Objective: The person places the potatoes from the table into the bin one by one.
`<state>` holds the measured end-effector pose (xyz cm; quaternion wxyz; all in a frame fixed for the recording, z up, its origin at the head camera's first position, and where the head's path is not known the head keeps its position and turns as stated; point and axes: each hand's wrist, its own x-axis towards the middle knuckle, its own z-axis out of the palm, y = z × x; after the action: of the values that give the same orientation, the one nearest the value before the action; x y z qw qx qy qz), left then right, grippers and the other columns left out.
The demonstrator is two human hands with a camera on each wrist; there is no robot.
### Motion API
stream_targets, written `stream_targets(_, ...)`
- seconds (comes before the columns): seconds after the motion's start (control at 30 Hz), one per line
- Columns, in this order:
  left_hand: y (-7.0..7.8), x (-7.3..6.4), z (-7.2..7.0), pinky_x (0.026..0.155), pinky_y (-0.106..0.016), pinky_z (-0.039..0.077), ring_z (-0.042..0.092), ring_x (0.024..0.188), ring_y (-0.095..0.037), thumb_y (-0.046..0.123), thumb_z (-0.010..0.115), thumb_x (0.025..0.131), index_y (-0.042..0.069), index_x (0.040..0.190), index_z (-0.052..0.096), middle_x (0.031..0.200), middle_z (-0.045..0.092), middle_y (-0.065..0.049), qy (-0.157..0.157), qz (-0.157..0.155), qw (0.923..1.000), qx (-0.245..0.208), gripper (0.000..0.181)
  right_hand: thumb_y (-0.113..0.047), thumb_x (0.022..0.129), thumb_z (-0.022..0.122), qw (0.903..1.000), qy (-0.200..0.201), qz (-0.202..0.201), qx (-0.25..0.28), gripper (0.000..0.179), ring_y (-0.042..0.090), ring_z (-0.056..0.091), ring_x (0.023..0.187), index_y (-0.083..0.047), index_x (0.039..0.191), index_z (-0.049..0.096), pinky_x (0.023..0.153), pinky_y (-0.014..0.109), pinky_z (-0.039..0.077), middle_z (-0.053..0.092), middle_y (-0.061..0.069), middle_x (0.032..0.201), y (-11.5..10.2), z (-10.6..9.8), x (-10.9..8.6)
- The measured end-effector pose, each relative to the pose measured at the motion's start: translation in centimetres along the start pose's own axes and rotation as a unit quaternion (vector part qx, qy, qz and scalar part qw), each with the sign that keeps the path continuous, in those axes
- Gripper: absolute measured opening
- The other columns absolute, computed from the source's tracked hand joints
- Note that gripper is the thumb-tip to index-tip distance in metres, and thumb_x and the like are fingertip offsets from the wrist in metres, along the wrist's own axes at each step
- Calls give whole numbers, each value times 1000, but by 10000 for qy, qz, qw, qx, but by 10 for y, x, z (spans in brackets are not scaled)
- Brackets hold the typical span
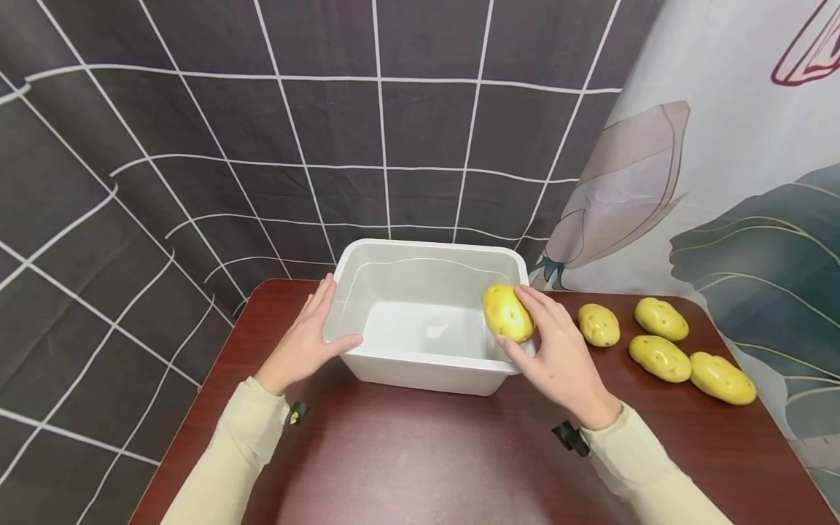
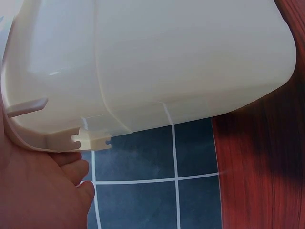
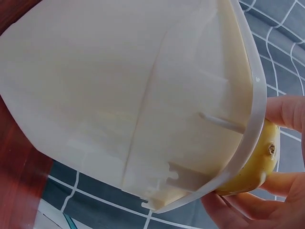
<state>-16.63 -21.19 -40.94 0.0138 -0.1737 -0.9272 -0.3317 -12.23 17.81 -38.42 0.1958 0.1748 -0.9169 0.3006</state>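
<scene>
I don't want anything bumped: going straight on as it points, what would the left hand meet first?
Most likely the left end of the white bin; the left hand lies right at its rim, though any gap is hard to judge.

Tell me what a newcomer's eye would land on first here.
Probably the bright yellow potato that the right hand holds at the right rim of the white bin. Next, perhaps, the four other potatoes on the table, to the right of the bin. Behind it, the dark cloth with its white grid also stands out.
</scene>
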Motion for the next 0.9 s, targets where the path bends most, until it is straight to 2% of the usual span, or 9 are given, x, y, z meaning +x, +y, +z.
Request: stream_targets(0.9,0,0,1,122,-50,9,6,154,-31,49,73,89,1,160,12,169,4,-10,-5,5,10000,23,105,-28,85,79,9996,1,-294,43,67,34,48,131,-1,142,55,104,52,41,52,18,145,-1,10,0)
